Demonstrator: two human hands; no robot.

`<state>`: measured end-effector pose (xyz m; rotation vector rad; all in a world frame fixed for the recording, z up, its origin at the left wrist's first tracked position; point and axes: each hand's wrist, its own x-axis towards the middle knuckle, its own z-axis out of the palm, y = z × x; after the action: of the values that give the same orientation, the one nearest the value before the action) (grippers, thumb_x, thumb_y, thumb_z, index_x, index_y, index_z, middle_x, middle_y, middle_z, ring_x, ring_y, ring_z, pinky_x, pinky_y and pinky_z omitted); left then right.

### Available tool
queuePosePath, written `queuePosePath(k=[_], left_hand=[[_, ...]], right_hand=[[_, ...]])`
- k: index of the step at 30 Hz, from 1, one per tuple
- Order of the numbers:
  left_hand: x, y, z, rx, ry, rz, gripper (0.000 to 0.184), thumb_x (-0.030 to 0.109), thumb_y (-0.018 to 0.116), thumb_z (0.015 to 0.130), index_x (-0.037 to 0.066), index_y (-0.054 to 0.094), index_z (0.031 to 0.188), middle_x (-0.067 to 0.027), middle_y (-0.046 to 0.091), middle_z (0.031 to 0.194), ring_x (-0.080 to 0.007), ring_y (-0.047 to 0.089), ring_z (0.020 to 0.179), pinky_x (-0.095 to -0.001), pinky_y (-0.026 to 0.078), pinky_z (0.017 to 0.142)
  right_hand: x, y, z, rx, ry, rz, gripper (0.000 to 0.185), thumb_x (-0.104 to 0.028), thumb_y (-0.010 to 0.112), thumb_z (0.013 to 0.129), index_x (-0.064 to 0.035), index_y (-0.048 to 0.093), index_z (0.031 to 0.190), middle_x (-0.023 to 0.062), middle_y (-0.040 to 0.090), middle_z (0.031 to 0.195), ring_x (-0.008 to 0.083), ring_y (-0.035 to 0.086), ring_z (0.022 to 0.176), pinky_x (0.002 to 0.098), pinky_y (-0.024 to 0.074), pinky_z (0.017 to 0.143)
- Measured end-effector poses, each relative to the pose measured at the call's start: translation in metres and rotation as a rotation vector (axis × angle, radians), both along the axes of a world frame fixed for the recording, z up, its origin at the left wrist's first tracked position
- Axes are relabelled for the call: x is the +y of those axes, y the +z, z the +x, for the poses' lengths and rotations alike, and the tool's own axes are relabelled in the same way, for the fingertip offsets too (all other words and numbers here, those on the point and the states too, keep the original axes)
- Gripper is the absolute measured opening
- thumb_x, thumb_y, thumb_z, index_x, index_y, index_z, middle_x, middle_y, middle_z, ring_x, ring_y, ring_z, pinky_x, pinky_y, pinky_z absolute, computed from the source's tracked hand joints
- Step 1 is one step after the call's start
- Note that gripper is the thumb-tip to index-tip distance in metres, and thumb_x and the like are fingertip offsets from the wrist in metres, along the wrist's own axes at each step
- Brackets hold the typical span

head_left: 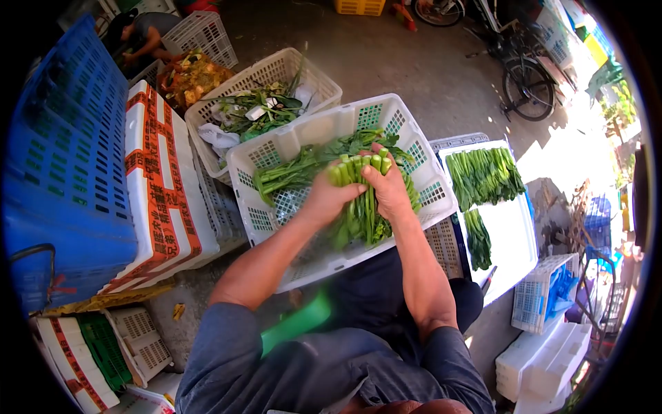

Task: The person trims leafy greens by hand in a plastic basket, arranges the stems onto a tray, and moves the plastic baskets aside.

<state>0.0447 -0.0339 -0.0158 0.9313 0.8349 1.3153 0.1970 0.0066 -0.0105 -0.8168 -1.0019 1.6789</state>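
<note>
My left hand (334, 198) and my right hand (388, 185) are wrapped round a bunch of leafy greens (360, 215). The pale cut stem ends point away from me, between both hands, and the leaves hang towards my body. Both thumbs press on the near side of the stems. Beneath the bunch is a white plastic basket (429, 155), where more loose greens (288, 174) lie. To its right, a row of greens (486, 176) and a smaller bunch (477, 241) rest on a white board (514, 238).
Behind stands a basket of trimmings (324, 83). Blue crates (69, 159) and a taped foam box (162, 186) stack up on the left. A person (148, 34) crouches at the back left. A bicycle (527, 86) and foam boxes (545, 359) are on the right.
</note>
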Motion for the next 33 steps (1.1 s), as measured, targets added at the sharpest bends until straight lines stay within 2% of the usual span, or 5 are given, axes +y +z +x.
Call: queuePosePath(k=[13, 23, 29, 32, 33], left_hand=[[0.006, 0.004, -0.003, -0.068, 0.043, -0.062, 0.034, -0.001, 0.073, 0.082, 0.000, 0.066, 0.115, -0.0041, 0.070, 0.107, -0.0155, 0.066, 0.097, -0.0322, 0.052, 0.090], [0.002, 0.006, 0.000, -0.105, 0.005, -0.017, 0.042, -0.001, 0.074, 0.082, 0.002, 0.060, 0.122, -0.0043, 0.068, 0.113, -0.0137, 0.064, 0.103, -0.0304, 0.051, 0.092], [0.005, -0.003, 0.003, -0.074, 0.090, -0.064, 0.039, 0.000, 0.073, 0.084, 0.003, 0.065, 0.122, -0.0038, 0.069, 0.115, -0.0151, 0.065, 0.104, -0.0309, 0.051, 0.093], [0.010, -0.003, -0.005, -0.113, 0.103, -0.050, 0.037, 0.001, 0.071, 0.086, 0.003, 0.065, 0.122, -0.0046, 0.070, 0.114, -0.0159, 0.066, 0.102, -0.0311, 0.053, 0.091], [0.013, -0.002, -0.008, -0.117, 0.099, -0.042, 0.036, 0.001, 0.070, 0.086, 0.002, 0.065, 0.122, -0.0050, 0.070, 0.113, -0.0163, 0.067, 0.102, -0.0316, 0.054, 0.090]], right_hand=[[-0.017, -0.014, -0.004, 0.001, -0.340, 0.113, 0.038, -0.013, 0.058, 0.102, 0.0054, 0.053, 0.135, 0.0091, 0.064, 0.120, 0.0133, 0.058, 0.108, 0.0281, 0.0452, 0.098], [-0.023, -0.012, -0.015, -0.451, -0.245, 0.287, 0.054, -0.032, 0.050, 0.106, 0.0032, 0.045, 0.146, 0.0176, 0.061, 0.133, 0.0229, 0.058, 0.121, 0.0334, 0.0433, 0.104], [-0.011, -0.020, -0.014, -0.445, -0.170, 0.239, 0.060, -0.031, 0.052, 0.105, 0.0076, 0.038, 0.148, 0.0230, 0.057, 0.138, 0.0255, 0.055, 0.126, 0.0346, 0.0411, 0.107], [-0.012, -0.006, -0.020, -0.055, -0.223, 0.087, 0.066, -0.027, 0.059, 0.101, 0.0100, 0.033, 0.150, 0.0257, 0.053, 0.142, 0.0272, 0.052, 0.130, 0.0355, 0.0401, 0.109], [-0.011, -0.006, -0.016, -0.174, -0.174, 0.146, 0.071, -0.027, 0.062, 0.099, 0.0100, 0.031, 0.151, 0.0258, 0.050, 0.144, 0.0280, 0.051, 0.131, 0.0361, 0.0392, 0.110]])
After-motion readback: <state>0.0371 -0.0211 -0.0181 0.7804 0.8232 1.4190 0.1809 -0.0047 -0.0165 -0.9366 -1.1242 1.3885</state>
